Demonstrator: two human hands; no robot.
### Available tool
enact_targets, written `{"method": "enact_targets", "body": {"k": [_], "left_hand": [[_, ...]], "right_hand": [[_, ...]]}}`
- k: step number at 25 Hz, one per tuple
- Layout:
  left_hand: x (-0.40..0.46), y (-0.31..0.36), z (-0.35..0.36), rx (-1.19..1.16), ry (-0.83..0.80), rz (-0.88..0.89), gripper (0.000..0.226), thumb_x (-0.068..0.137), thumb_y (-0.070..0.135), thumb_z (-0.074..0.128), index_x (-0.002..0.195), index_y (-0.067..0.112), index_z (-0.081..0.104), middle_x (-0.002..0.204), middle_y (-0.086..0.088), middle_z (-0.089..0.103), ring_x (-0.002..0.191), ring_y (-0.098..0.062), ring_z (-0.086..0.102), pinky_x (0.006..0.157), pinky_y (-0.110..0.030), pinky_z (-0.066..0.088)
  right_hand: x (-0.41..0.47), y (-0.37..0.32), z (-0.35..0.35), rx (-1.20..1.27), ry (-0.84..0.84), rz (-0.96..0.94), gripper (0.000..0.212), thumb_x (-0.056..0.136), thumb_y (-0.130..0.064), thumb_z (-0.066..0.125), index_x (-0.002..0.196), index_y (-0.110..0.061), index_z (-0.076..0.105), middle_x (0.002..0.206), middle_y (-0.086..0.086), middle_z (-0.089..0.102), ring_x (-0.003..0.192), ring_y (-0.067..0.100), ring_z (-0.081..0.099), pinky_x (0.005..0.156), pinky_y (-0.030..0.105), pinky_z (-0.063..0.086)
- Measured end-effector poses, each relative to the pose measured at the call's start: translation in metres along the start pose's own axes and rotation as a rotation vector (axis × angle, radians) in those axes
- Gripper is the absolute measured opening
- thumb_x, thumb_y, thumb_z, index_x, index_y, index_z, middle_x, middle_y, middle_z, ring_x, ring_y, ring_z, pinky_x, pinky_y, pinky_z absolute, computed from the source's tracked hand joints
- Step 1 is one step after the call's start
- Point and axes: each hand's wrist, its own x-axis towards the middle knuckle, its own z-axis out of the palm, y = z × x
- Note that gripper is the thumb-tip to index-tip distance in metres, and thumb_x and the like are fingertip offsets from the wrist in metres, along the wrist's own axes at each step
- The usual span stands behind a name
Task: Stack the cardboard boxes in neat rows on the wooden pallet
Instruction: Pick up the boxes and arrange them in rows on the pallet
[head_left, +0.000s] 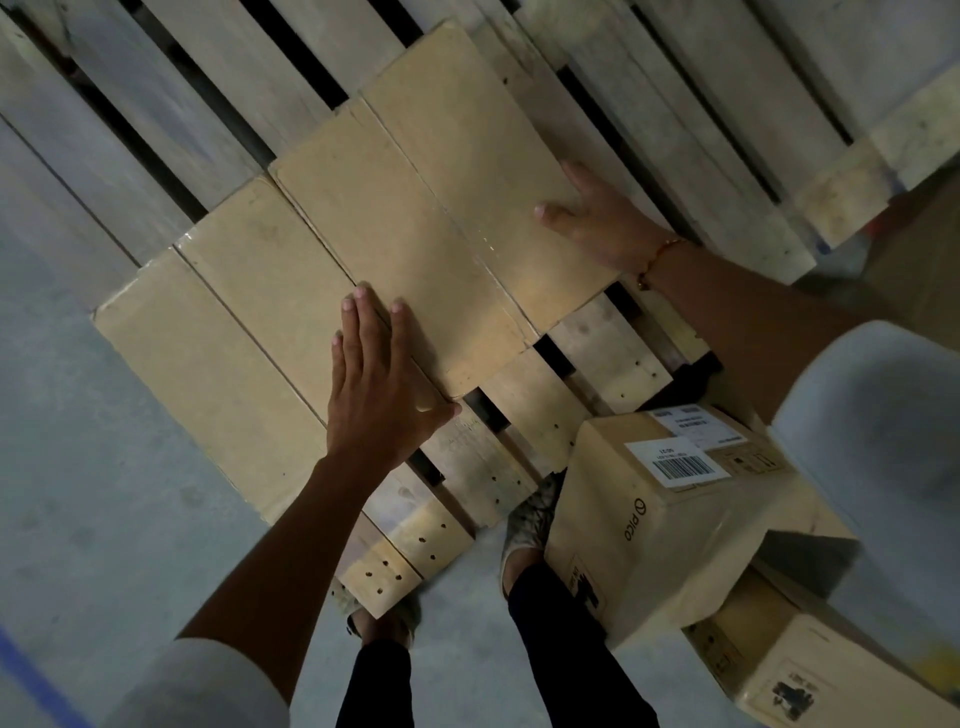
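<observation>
1. Sleeves frame the shot: a pale sleeve (878, 441) blurs the right edge, with dark trousers (561, 654) and patterned shoes (530, 514) at the bottom centre on the grey floor (104, 493).
2. Lower right, a labelled box (670, 519) with a barcode sticker sits atop another box (810, 670), off the pallet.
3. Centre frame, two plain tan cardboard boxes lie flat on the wooden pallet (208, 119): the upper box (431, 218), taped along its seam, touches the lower-left box (223, 358) edge to edge.
4. Left hand (384, 384), grip released, lies flat with straight fingers across the seam where the two boxes meet, thumb at the upper box's near corner.
5. Right hand (597, 218), wearing a thin bracelet (657, 257), presses against the upper box's right edge, thumb on top; fingers look relaxed, clasping nothing.
</observation>
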Motion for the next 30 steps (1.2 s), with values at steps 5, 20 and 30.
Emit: {"method": "enact_targets", "body": {"k": [5,20,30], "left_hand": [[0.002,0.009,-0.016,-0.018,-0.078,-0.012,0.133,0.066,0.064,0.082,0.160,0.004,0.010,0.165,-0.029,-0.006,0.152,-0.048,-0.002,0.123,-0.056,0.014],[-0.117,0.143,-0.039,-0.562,-0.655,0.221,0.025,0.100,0.027,0.058,0.122,0.015,0.063,0.111,0.004,0.066,0.102,-0.012,0.062,0.084,-0.023,0.046],[-0.138,0.182,0.113,-0.536,-0.556,0.204,0.014,0.097,0.027,0.064,0.111,0.029,0.066,0.110,0.005,0.066,0.100,-0.008,0.063,0.086,-0.020,0.049]], "right_hand": [[-0.048,0.005,0.002,0.044,0.116,0.146,0.074,0.103,-0.041,0.054,0.162,-0.017,0.015,0.165,0.008,0.029,0.150,0.025,0.030,0.117,0.033,0.028],[-0.381,0.165,0.142,0.621,0.637,0.633,0.009,0.091,-0.039,0.063,0.093,-0.031,0.067,0.092,-0.008,0.067,0.102,0.025,0.064,0.081,0.035,0.046],[-0.375,0.307,0.171,0.497,0.811,0.555,0.033,0.100,-0.022,0.058,0.127,-0.004,0.062,0.125,0.011,0.064,0.114,0.025,0.061,0.095,0.033,0.050]]}}
